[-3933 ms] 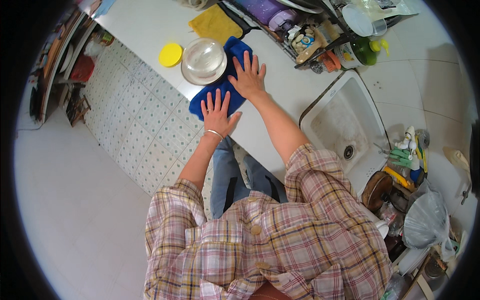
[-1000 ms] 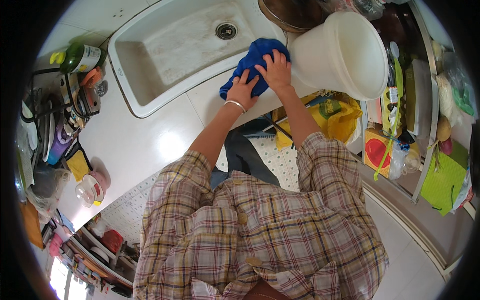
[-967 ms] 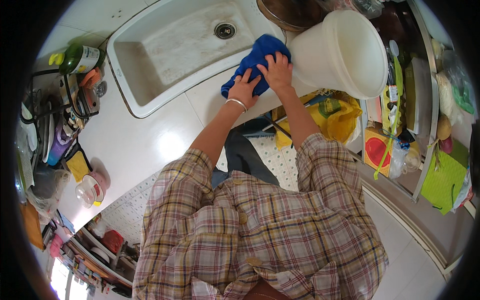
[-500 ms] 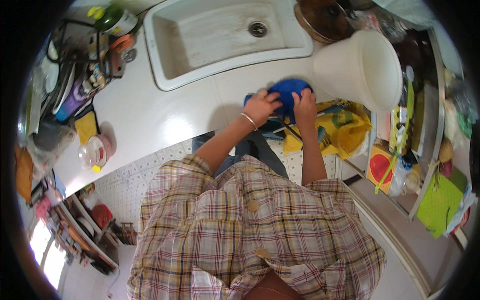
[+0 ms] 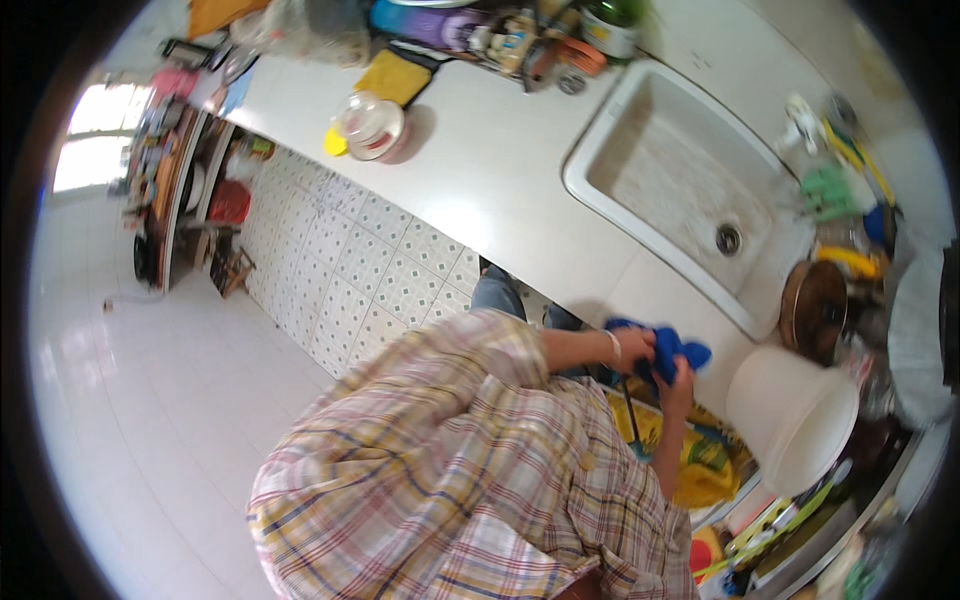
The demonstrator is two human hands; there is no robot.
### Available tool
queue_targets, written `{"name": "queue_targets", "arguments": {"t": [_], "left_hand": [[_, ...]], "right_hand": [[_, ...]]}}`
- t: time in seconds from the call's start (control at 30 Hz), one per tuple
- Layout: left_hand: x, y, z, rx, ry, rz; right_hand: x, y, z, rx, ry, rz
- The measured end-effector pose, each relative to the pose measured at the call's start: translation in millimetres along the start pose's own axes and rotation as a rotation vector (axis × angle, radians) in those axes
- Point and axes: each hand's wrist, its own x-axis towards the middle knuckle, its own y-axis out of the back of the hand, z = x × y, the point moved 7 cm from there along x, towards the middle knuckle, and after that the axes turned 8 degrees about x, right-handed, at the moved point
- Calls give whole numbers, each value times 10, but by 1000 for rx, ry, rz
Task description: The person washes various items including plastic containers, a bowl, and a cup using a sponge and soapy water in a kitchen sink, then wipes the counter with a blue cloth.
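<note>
A bunched blue cloth (image 5: 667, 348) is in both hands at the counter's front edge, between the sink and my body. My left hand (image 5: 637, 347), with a bracelet at its wrist, closes on the cloth's left side. The fingers of my right hand (image 5: 680, 385) pinch its right side from below. Folds of the cloth hide some fingertips. Just below the hands hangs a yellow plastic bag (image 5: 705, 470), and a thin dark stick (image 5: 632, 415) slants down in front of it.
A white sink (image 5: 690, 175) is set into the white counter (image 5: 480, 150). To the right of my hands, a white bucket (image 5: 765, 405) lies tilted, its mouth facing right. A clear lidded container (image 5: 372, 125) and a yellow cloth (image 5: 395, 77) sit farther left. Shelves crowd the lower right.
The view has swung left, so the sink and hands now appear farther right and more floor shows. The blue cloth, spread flatter before, is now bunched between my hands.
</note>
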Motion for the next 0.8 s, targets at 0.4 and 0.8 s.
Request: {"name": "queue_targets", "arguments": {"t": [0.4, 0.8], "left_hand": [[-1031, 1917, -489, -364, 294, 564], [-5387, 3726, -2485, 449, 1148, 1367]], "right_hand": [[1546, 77, -1498, -245, 237, -141], [2058, -2984, -6572, -358, 833, -379]]}}
